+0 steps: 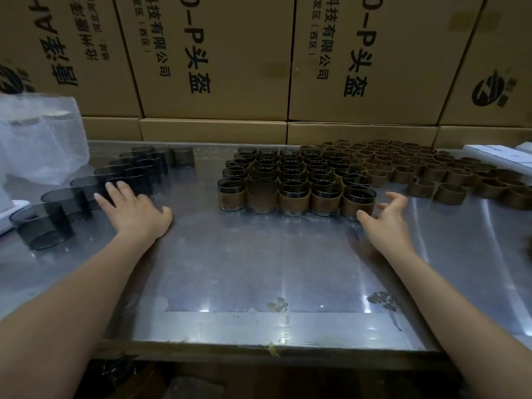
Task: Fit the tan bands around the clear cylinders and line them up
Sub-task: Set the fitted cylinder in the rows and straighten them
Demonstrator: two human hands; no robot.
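Note:
Several clear smoky cylinders (pixel 43 224) without bands stand in rows on the left of the steel table. In the middle stands a block of banded cylinders (pixel 293 197), each with a tan band round its lower part. Loose tan bands (pixel 450 194) lie spread over the right of the table. My left hand (pixel 135 207) reaches toward the bare cylinders with fingers stretched out, its fingertips at the nearest ones, holding nothing. My right hand (pixel 384 217) hovers beside the rightmost banded cylinder (pixel 358 201) with fingers spread and loosely curved, empty.
Large printed cardboard boxes (pixel 218 59) form a wall behind the steel table (pixel 244 269). A bubble-wrap bag (pixel 37 139) sits at the back left. White flat pieces (pixel 501 154) lie at the far right. The table's front edge runs near the bottom of the view.

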